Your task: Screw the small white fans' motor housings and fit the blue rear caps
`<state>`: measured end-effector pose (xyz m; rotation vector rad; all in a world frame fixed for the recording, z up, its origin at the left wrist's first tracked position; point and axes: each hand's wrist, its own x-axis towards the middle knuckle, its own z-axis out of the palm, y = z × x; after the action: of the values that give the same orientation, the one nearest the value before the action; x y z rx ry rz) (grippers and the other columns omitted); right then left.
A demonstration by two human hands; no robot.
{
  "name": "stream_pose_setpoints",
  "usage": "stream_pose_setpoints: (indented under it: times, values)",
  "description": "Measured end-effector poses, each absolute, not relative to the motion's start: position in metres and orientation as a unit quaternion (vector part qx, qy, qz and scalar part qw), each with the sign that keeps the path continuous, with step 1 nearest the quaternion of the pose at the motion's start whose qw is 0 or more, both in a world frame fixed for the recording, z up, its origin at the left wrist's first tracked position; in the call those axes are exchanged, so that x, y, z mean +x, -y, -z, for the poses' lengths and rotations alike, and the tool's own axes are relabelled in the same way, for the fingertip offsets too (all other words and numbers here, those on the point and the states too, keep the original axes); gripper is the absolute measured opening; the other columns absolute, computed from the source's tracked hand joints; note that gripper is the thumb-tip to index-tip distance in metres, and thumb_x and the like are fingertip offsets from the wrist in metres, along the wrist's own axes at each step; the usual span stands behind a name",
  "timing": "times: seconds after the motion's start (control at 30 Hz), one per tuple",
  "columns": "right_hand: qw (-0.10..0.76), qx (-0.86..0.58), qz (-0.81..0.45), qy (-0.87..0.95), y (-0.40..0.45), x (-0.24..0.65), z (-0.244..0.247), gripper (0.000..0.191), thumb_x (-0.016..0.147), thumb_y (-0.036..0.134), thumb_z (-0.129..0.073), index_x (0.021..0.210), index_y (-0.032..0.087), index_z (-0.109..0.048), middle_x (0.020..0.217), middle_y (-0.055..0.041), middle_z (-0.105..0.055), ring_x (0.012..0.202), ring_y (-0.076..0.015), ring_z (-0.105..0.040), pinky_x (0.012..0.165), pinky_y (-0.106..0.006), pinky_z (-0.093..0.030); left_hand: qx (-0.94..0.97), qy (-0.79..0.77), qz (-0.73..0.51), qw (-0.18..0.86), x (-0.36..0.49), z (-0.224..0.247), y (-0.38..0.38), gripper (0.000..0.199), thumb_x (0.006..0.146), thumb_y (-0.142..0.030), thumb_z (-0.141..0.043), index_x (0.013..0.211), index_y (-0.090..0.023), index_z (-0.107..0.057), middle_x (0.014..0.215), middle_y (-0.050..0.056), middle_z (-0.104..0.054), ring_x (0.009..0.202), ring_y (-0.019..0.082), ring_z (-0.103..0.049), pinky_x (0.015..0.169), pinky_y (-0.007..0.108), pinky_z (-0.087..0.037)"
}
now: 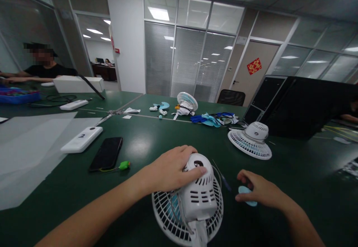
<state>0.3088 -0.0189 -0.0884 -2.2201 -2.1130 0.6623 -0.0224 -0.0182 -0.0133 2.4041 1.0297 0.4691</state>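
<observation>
A small white fan [198,198] lies grille-down in front of me, its motor housing upward and light blue blades showing through the grille. My left hand [177,168] is wrapped around the top of the housing, thumb across its vents. To the right, my right hand [261,189] is low over the table with a light blue rounded plastic piece [247,195] between thumb and fingers; part of it is hidden. Between the fan and that hand lies a thin screwdriver [225,181] with a dark handle.
Another white fan head [250,141] rests grille-down at right, near a large black case [296,105]. Farther back are a third fan [187,103] and blue gloves [205,119]. A phone [106,154] and a white power bank [82,139] lie left. A person [41,64] sits far left.
</observation>
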Motion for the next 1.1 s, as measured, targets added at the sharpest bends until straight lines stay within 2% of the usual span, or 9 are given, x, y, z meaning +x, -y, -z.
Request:
stream_pose_setpoints:
  times: [0.17, 0.27, 0.4, 0.57, 0.67, 0.73, 0.83, 0.9, 1.1]
  values:
    - [-0.015, -0.677, -0.262, 0.687, 0.025, 0.303, 0.087, 0.041, 0.069, 0.042, -0.073, 0.105, 0.023, -0.064, 0.098, -0.0047, -0.066, 0.089, -0.0253, -0.062, 0.073, -0.035, -0.047, 0.874, -0.378, -0.175, 0.25, -0.024, 0.013, 0.018, 0.051, 0.096, -0.058, -0.04, 0.122, -0.017, -0.054, 0.121, 0.011, -0.062, 0.108, 0.026, -0.059, 0.095, 0.041, -0.045]
    - [0.025, -0.65, -0.286, 0.704, 0.025, 0.302, 0.086, 0.036, 0.073, 0.037, -0.071, 0.106, 0.022, -0.066, 0.098, -0.0046, -0.067, 0.091, -0.0233, -0.062, 0.076, -0.033, -0.049, 0.872, -0.379, -0.159, 0.266, -0.026, 0.013, 0.018, 0.063, 0.087, -0.067, -0.05, 0.127, -0.018, -0.051, 0.123, 0.011, -0.061, 0.108, 0.028, -0.059, 0.094, 0.043, -0.046]
    - [0.183, -0.588, -0.326, 0.718, 0.022, 0.309, 0.083, 0.04, 0.079, 0.049, -0.068, 0.109, 0.023, -0.069, 0.115, -0.0092, -0.064, 0.108, -0.0273, -0.059, 0.081, -0.036, -0.054, 0.875, -0.378, -0.15, 0.262, -0.028, 0.013, 0.016, 0.085, 0.067, -0.074, -0.069, 0.13, -0.02, -0.049, 0.127, 0.011, -0.06, 0.11, 0.031, -0.058, 0.096, 0.045, -0.045]
    - [0.394, -0.549, -0.382, 0.63, 0.021, 0.298, 0.082, 0.048, 0.07, 0.058, -0.076, 0.1, 0.021, -0.071, 0.113, -0.0115, -0.063, 0.098, -0.0278, -0.064, 0.074, -0.038, -0.058, 0.878, -0.371, -0.16, 0.256, -0.028, 0.015, 0.015, 0.085, 0.064, -0.075, -0.071, 0.127, -0.021, -0.051, 0.126, 0.01, -0.06, 0.11, 0.031, -0.058, 0.096, 0.044, -0.045]
    - [0.529, -0.497, -0.395, 0.562, 0.026, 0.275, 0.081, 0.039, 0.069, 0.053, -0.08, 0.089, 0.021, -0.069, 0.111, -0.0105, -0.063, 0.096, -0.027, -0.066, 0.072, -0.037, -0.059, 0.88, -0.366, -0.165, 0.253, -0.028, 0.015, 0.015, 0.084, 0.064, -0.074, -0.072, 0.126, -0.021, -0.053, 0.123, 0.01, -0.061, 0.109, 0.031, -0.059, 0.096, 0.045, -0.046]
    - [0.58, -0.433, -0.39, 0.569, 0.03, 0.255, 0.078, 0.033, 0.069, 0.048, -0.082, 0.083, 0.021, -0.069, 0.109, -0.01, -0.064, 0.1, -0.0274, -0.066, 0.077, -0.037, -0.059, 0.88, -0.366, -0.165, 0.253, -0.028, 0.015, 0.016, 0.083, 0.064, -0.073, -0.072, 0.125, -0.02, -0.054, 0.122, 0.009, -0.061, 0.108, 0.03, -0.059, 0.095, 0.045, -0.046]
    - [0.596, -0.331, -0.388, 0.621, 0.035, 0.223, 0.067, 0.025, 0.07, 0.04, -0.083, 0.082, 0.023, -0.071, 0.101, -0.0083, -0.065, 0.101, -0.0267, -0.067, 0.084, -0.039, -0.058, 0.883, -0.362, -0.168, 0.248, -0.028, 0.014, 0.018, 0.081, 0.064, -0.072, -0.073, 0.123, -0.02, -0.055, 0.12, 0.009, -0.062, 0.106, 0.03, -0.059, 0.093, 0.043, -0.047]
    - [0.585, -0.295, -0.378, 0.654, 0.037, 0.205, 0.059, 0.022, 0.07, 0.035, -0.085, 0.084, 0.024, -0.072, 0.099, -0.0074, -0.066, 0.099, -0.0256, -0.068, 0.082, -0.037, -0.059, 0.885, -0.363, -0.17, 0.238, -0.028, 0.014, 0.018, 0.08, 0.065, -0.072, -0.073, 0.122, -0.019, -0.055, 0.119, 0.009, -0.062, 0.104, 0.03, -0.06, 0.091, 0.042, -0.048]
    - [0.53, -0.322, -0.299, 0.726, 0.035, 0.185, 0.046, 0.017, 0.074, 0.029, -0.081, 0.087, 0.021, -0.073, 0.101, -0.0095, -0.068, 0.098, -0.0221, -0.068, 0.082, -0.031, -0.059, 0.896, -0.366, -0.163, 0.19, -0.027, 0.013, 0.018, 0.073, 0.068, -0.076, -0.067, 0.114, -0.02, -0.059, 0.111, 0.009, -0.065, 0.097, 0.03, -0.062, 0.083, 0.041, -0.048]
